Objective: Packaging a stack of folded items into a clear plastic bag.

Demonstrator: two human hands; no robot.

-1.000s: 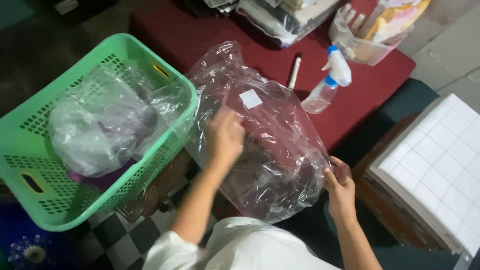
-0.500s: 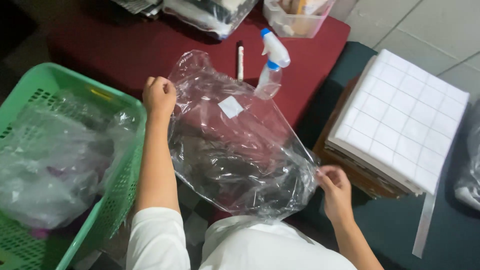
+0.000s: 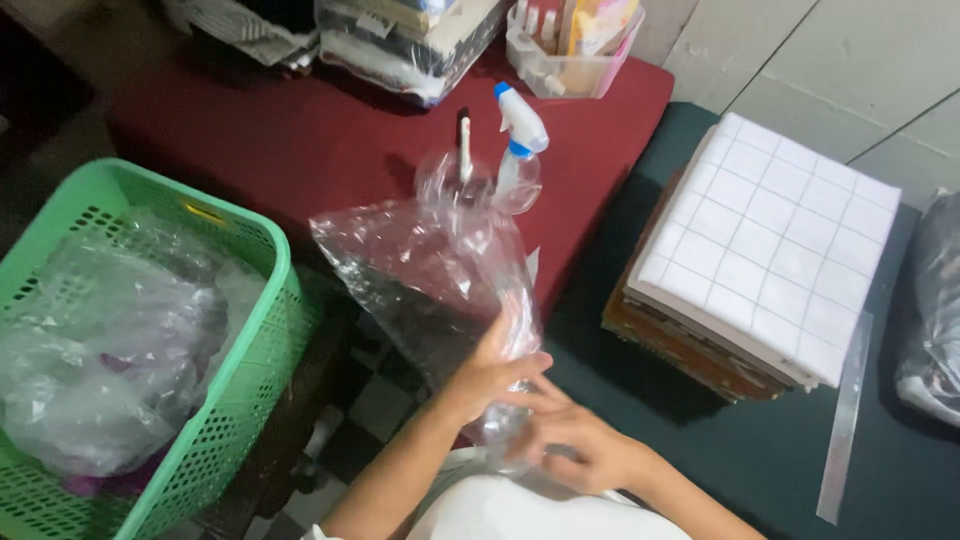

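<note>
Head view: both hands meet low in the middle of the scene, closed around the near end of a clear plastic bag (image 3: 440, 270). The left hand (image 3: 490, 375) wraps its fingers round the gathered neck of the bag, and the right hand (image 3: 575, 450) pinches the same bunch just nearer, the two hands touching. From that grip the bag fans up and away to the far left, over the edge of the dark red tabletop (image 3: 300, 140). It is thin, glossy and crumpled (dark folds show through it), with a small white label on its right side. Left of the hands stands a green perforated basket (image 3: 250, 340) holding more crinkled plastic. Beyond the bag stands a clear spray bottle (image 3: 520, 150) with a white and blue trigger head; to the right lies a stack topped by white gridded cloth (image 3: 780, 240).
</note>
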